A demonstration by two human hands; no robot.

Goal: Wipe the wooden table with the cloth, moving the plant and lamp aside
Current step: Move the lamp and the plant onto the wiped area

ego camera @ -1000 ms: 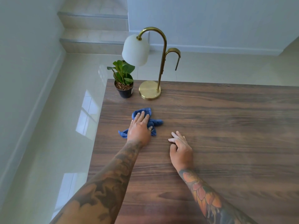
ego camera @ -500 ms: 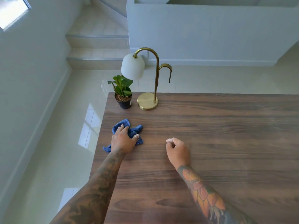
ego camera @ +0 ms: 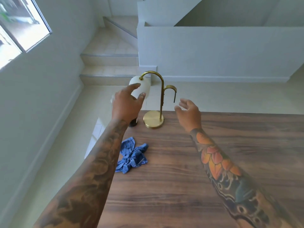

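Hands, left (ego camera: 125, 105) and right (ego camera: 189, 112), hover open and empty beside the lamp (ego camera: 153, 119), cloth (ego camera: 131, 156) crumpled on the table (ego camera: 213, 162).

The left hand (ego camera: 125, 106) hides the plant, leaving only its dark pot (ego camera: 133, 122) showing

Setting is reading as a private home, likely an entry or living area. Tiled stairs (ego camera: 109, 60) are rising past a white half-wall (ego camera: 213, 51), glossy pale floor tiles (ego camera: 65, 137) are reflecting light from a window (ego camera: 21, 28), and a wood-grain tabletop (ego camera: 213, 162) is carrying a decorative brass lamp (ego camera: 153, 119).
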